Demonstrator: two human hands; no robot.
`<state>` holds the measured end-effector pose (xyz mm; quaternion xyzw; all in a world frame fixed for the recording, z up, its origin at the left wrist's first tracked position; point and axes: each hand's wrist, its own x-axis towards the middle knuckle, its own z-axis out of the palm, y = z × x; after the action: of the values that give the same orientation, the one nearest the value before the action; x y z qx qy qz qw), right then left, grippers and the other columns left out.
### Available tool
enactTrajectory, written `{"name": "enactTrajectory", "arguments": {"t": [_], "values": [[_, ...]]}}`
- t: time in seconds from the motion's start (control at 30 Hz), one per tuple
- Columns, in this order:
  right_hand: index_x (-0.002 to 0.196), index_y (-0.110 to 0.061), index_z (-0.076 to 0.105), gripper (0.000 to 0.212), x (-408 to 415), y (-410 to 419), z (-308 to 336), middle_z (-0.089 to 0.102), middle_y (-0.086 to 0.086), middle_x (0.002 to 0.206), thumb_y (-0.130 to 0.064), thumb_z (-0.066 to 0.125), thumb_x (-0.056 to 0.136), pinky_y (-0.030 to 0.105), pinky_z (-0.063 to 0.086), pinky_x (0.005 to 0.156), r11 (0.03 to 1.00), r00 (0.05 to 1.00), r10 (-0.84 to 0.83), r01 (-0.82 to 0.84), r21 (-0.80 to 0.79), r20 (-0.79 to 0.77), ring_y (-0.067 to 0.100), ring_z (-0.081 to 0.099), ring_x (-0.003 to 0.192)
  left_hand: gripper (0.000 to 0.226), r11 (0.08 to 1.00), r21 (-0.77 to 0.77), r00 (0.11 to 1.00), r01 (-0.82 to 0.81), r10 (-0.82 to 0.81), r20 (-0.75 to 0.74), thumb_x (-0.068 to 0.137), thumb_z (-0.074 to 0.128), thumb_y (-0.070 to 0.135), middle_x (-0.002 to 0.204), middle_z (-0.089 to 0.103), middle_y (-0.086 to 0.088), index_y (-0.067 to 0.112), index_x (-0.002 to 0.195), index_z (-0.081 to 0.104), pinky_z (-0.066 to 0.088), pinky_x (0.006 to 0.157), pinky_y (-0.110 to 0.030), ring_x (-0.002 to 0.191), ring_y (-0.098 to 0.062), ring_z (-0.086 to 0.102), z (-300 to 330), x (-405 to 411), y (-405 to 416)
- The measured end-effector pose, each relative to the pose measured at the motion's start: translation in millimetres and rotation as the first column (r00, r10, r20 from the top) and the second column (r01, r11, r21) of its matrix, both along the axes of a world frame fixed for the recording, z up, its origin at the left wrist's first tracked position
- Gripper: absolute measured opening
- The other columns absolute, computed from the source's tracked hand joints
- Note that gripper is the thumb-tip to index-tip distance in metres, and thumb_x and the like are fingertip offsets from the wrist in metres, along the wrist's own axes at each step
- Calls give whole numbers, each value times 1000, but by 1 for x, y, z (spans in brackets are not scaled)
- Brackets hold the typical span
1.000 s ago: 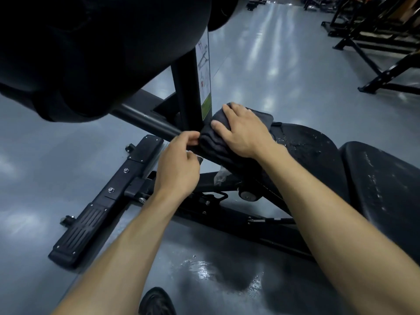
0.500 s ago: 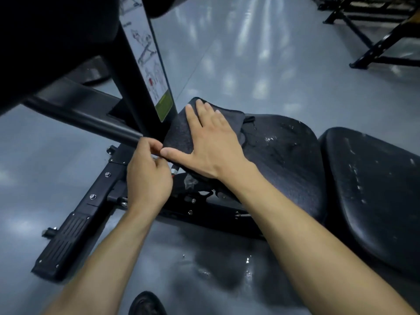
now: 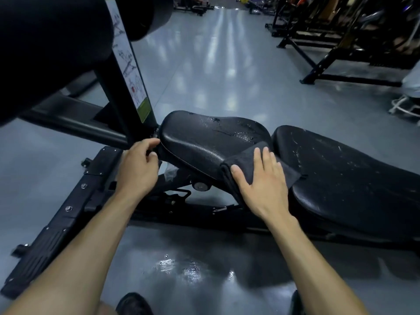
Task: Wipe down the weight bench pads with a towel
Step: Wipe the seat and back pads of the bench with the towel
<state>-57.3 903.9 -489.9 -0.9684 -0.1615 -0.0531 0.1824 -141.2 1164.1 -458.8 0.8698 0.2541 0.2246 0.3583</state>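
Pressing flat, the open right hand (image 3: pixel 263 178) pins the dark towel (image 3: pixel 247 162) on the wet seat pad (image 3: pixel 204 137), while the left hand (image 3: pixel 138 167) curls loosely at its front edge.

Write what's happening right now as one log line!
step: wiping seat pad | right hand: flat on towel at pad's near edge | left hand: at pad's front end | back pad: streaky

Wet grey floor (image 3: pixel 204 71); perhaps racks (image 3: pixel 336 42) beyond.
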Motion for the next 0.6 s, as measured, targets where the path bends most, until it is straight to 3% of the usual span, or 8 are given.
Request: {"name": "enactTrajectory", "arguments": {"t": [0.13, 0.23, 0.4, 0.53, 0.6], "values": [[163, -16, 9, 90, -36, 13, -9, 1, 7, 171, -73, 24, 96, 41, 3, 128, 982, 977, 170, -157, -101, 128, 22, -3, 158, 39, 999, 11, 999, 35, -35, -17, 101, 48, 16, 135, 62, -1, 24, 137, 59, 46, 105, -47, 116, -25, 57, 5, -2, -7], [164, -21, 7, 82, -21, 0, -3, 1, 2, 172, -68, 27, 99, 39, 5, 128, 970, 970, 226, -215, -113, 91, 18, -2, 158, 39, 1000, -31, 1000, -6, 5, -24, 101, 49, 22, 131, 60, -4, 23, 139, 57, 46, 102, -44, 106, -22, 58, 9, 5, -15], [163, -17, 9, 82, 33, 9, 8, 6, 8, 171, -68, 16, 99, 40, 5, 128, 995, 995, 93, -94, -39, -33, 22, 4, 158, 46, 998, -48, 996, 34, -38, -77, 103, 46, 25, 146, 46, -2, 23, 148, 45, 36, 89, -30, 81, -1, 53, 11, 5, -27], [163, -14, 10, 82, 110, 17, 21, 9, 13, 170, -66, 18, 101, 42, 5, 128, 999, 986, 10, -16, -37, -169, 26, 6, 158, 49, 998, -7, 993, 62, -63, -97, 104, 46, 25, 150, 44, 2, 23, 152, 39, 35, 91, -31, 96, -5, 51, 10, -2, -19], [163, -13, 9, 84, 124, 19, 22, 8, 14, 170, -68, 17, 101, 42, 4, 128, 999, 982, 0, -9, -45, -191, 26, 5, 158, 49, 999, -5, 996, 41, -41, -84, 103, 49, 27, 148, 48, 5, 25, 151, 40, 35, 91, -30, 93, -2, 54, 10, 1, -13]]}}
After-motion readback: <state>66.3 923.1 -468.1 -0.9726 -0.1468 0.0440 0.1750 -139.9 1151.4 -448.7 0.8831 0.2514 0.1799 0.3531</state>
